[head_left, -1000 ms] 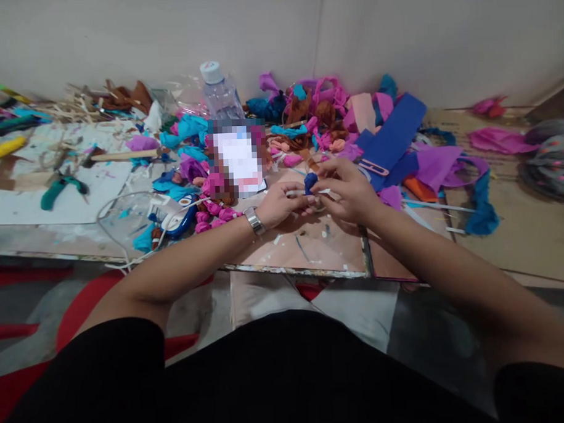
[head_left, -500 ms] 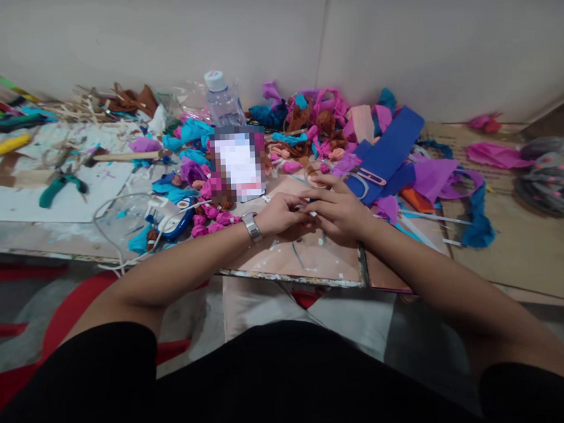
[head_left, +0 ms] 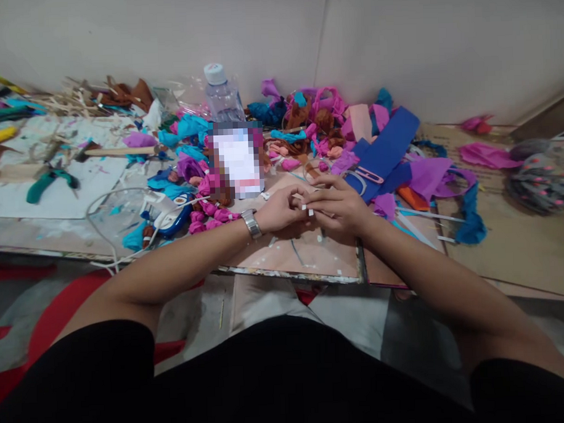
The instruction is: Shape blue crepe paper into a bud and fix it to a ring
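Both my hands meet above the near part of the table. My left hand (head_left: 282, 210), with a watch (head_left: 251, 223) on its wrist, is closed, thumb and fingers pinched together. What sits inside that pinch is hidden. My right hand (head_left: 341, 206) reaches in from the other side with its fingers bent towards the left fingertips. Two small white pieces (head_left: 310, 212) show at its fingertips; they look like bits of tape or paper. Just behind the right hand lie a wide blue strip (head_left: 393, 149) and a pink-handled tool (head_left: 370, 175).
A phone with blurred screen (head_left: 238, 160) leans before a bottle (head_left: 223, 96). Crumpled pink, brown and blue paper pieces (head_left: 212, 215) surround it. A blue-white device (head_left: 173, 216) with a cable, green-handled pliers (head_left: 52, 182) and a hammer (head_left: 120, 152) lie left. Cardboard (head_left: 509, 240) covers the right.
The hands stay together in the same place, with the fingers slightly shifted. The white pieces at the right fingertips show more clearly. The view has moved a little.
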A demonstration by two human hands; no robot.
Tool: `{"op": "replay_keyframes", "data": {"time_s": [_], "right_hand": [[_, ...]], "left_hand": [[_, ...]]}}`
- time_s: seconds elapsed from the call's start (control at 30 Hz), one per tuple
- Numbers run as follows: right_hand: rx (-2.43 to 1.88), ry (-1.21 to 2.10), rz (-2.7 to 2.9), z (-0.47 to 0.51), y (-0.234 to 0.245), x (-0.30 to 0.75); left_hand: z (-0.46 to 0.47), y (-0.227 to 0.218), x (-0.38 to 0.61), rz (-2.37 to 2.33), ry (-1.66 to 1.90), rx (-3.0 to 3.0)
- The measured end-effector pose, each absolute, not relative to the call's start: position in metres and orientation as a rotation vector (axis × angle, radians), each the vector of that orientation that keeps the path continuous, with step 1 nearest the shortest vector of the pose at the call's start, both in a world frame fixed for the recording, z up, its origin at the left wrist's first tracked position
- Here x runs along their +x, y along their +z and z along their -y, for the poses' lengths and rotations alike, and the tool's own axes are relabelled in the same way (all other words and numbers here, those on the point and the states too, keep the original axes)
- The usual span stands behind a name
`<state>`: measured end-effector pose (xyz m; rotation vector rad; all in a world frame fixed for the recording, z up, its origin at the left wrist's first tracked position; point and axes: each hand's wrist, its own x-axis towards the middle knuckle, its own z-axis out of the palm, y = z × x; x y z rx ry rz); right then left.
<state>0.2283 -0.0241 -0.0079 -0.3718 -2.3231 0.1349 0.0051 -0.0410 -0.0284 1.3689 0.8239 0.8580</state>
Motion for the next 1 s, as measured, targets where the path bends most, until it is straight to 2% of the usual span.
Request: {"op": "replay_keyframes", "data": {"time_s": [0.13, 0.6, 1.0], "right_hand": [[-0.317, 0.131, 2.275, 0.0245, -0.0051, 0.2279], [-0.391, 0.43, 2.155, 0.0264, -0.0018, 0.2348], [-0.267, 0.35, 2.203, 0.0265, -0.0021, 0.234]], "left_hand": [[0.0421, -0.0275, 0.0061, -0.822, 0.825, 1.349], [0.0419, -0.0219, 0.0018, -0.837, 0.697, 1.393], [0.041, -0.0251, 0.0018, -0.805, 0.717, 1.452]]}}
